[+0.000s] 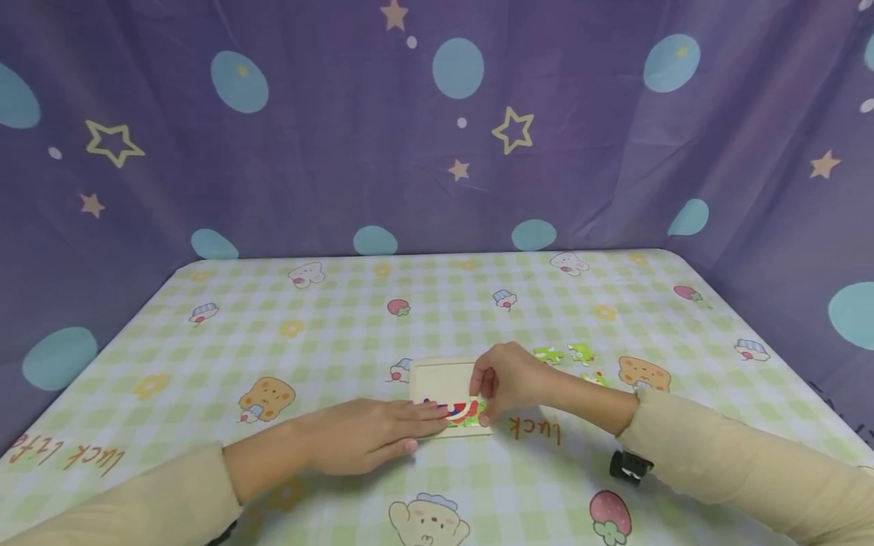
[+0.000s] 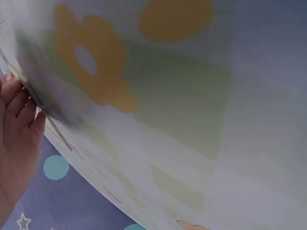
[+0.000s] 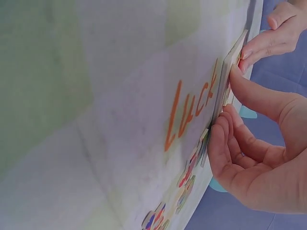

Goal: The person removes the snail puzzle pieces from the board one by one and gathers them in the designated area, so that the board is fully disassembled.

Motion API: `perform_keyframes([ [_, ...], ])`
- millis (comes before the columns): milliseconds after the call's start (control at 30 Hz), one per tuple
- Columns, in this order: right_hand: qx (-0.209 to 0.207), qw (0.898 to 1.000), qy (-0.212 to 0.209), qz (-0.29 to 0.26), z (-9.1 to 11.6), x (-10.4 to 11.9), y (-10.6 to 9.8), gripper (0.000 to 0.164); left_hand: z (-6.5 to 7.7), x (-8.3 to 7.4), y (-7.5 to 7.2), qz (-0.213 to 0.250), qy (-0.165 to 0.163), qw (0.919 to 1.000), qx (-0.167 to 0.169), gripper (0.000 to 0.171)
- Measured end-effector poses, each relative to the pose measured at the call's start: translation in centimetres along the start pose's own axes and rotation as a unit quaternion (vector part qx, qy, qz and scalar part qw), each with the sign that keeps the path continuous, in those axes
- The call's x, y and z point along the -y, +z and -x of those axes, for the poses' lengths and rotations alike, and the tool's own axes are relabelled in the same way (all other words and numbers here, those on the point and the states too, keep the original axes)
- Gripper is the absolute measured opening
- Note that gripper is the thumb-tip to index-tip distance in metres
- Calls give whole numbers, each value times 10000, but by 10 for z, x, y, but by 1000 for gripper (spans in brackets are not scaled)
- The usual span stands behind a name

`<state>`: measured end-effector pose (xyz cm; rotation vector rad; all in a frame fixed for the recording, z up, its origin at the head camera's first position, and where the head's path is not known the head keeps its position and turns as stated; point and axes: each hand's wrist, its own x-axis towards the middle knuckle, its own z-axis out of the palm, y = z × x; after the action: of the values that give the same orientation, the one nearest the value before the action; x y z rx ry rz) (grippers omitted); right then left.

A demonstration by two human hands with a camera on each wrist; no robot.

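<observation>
A shallow wooden puzzle tray (image 1: 444,375) lies on the table, its near part filled with colourful puzzle pieces (image 1: 463,413) in red, white, blue and green. My left hand (image 1: 362,434) rests flat from the left, straight fingertips on the fitted pieces. At the tray's right side, my right hand (image 1: 512,383) has curled fingers and a lowered thumb. It appears to grip a puzzle piece at the tray's edge, though the fingers hide most of it. In the right wrist view the thumb and forefinger (image 3: 247,136) bracket that edge. The left wrist view shows only part of the left hand (image 2: 19,124).
Several loose green puzzle pieces (image 1: 548,355) lie beyond the right forearm, partly covered by it. More loose pieces (image 3: 156,218) show in the right wrist view. A checked cloth (image 1: 328,356) covers the table, and a purple patterned curtain (image 1: 328,152) hangs behind.
</observation>
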<state>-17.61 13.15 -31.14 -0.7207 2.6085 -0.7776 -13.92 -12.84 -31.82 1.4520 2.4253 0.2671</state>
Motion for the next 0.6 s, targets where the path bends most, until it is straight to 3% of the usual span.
perform_keyframes([
  [167, 10, 9999, 92, -61, 1, 3, 0, 27, -1, -2, -1, 309, -137, 9994, 36, 46],
  [433, 68, 9994, 60, -322, 2, 4, -3, 22, -2, -2, -2, 348, -253, 9990, 134, 46],
  [600, 21, 9973, 289, -682, 1, 5, -1, 16, -2, -2, -1, 365, -206, 9991, 118, 46],
])
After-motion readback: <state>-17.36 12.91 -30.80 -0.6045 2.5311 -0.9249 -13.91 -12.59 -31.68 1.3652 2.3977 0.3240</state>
